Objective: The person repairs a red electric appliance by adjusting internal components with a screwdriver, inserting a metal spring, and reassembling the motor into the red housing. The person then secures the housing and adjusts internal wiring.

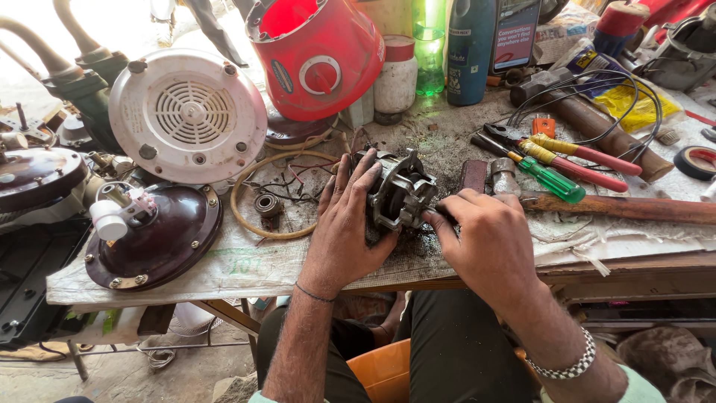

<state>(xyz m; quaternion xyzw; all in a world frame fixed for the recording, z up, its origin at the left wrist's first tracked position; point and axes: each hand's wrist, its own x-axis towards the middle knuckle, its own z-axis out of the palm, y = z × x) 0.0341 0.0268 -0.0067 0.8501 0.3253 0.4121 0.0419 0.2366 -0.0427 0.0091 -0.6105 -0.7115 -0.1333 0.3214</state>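
Observation:
A small grey metal motor (399,190) with a cast frame lies on the dirty cloth-covered workbench (246,261). My left hand (347,224) wraps around its left side and holds it steady. My right hand (481,239) is closed beside the motor's lower right corner, fingers pinched at its frame; whether a small tool is in them is hidden. A thin band circles my left wrist and a chequered bracelet my right.
A red mixer base (317,56) stands behind. A white vented round cover (186,116) and a dark maroon cover (153,235) lie at the left. Pliers (574,153), a green screwdriver (548,177), a hammer (597,203), bottles (470,48) and black cables crowd the right.

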